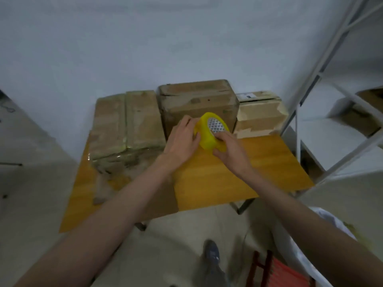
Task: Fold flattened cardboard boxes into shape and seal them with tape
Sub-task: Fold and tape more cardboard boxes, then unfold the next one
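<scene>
Over table (259, 162): tape roll (209, 131) on edge.

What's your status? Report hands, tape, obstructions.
Both hands on the yellow tape roll: left hand grips its side, right hand pinches at the core. Roll held above the wooden table. Assembled box behind. Nothing in the way.

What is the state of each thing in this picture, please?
tape roll: held above the table by both hands
left hand: grips the roll's side
right hand: grips the roll's rim
tall box: assembled, closed
pale box: closed
flattened boxes: stacked flat
table: bears the boxes
</scene>
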The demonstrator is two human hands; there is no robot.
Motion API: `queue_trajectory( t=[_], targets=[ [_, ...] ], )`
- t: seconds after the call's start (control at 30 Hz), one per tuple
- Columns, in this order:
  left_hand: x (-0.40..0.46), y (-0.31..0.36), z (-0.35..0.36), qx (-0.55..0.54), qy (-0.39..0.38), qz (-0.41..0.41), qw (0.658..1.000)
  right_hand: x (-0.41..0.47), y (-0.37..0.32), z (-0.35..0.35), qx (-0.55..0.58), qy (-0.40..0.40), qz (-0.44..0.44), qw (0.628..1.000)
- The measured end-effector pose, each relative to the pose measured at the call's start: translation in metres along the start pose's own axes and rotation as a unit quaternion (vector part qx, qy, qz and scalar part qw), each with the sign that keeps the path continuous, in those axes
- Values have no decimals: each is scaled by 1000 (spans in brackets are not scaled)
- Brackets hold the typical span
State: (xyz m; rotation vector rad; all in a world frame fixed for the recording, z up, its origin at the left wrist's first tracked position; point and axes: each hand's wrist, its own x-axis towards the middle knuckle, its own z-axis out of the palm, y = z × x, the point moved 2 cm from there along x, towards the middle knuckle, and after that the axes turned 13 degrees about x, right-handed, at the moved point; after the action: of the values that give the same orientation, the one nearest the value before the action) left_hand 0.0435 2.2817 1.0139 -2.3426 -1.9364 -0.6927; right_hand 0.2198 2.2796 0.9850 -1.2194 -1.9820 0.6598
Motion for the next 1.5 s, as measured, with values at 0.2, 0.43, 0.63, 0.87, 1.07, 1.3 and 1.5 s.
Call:
queue_trajectory(
  t=[0.2,0.43,0.63,0.87,1.07,1.3,1.5],
  targets=[
    [-10,-41,-59,-30,84,-68,994,34,-65,19,8,-10,-61,998],
    [3,-78,-99,-19,149,-94,984,85,-93,42,55,-39,-106,992],
    [20,-103,-114,-23,148,-116,982,120,-100,62,90,-58,-108,988],
    [42,-141,-129,-68,129,-165,976,151,-116,80,110,-96,-108,983],
    [86,-193,-126,-51,6,-165,985,165,-135,96,190,-145,-17,971],
    [136,-276,-125,-51,-105,-131,984,184,-151,126,251,-100,106,957],
    [184,-335,-122,-43,-156,-89,983,207,-177,166,201,-35,186,961]
  ],
)
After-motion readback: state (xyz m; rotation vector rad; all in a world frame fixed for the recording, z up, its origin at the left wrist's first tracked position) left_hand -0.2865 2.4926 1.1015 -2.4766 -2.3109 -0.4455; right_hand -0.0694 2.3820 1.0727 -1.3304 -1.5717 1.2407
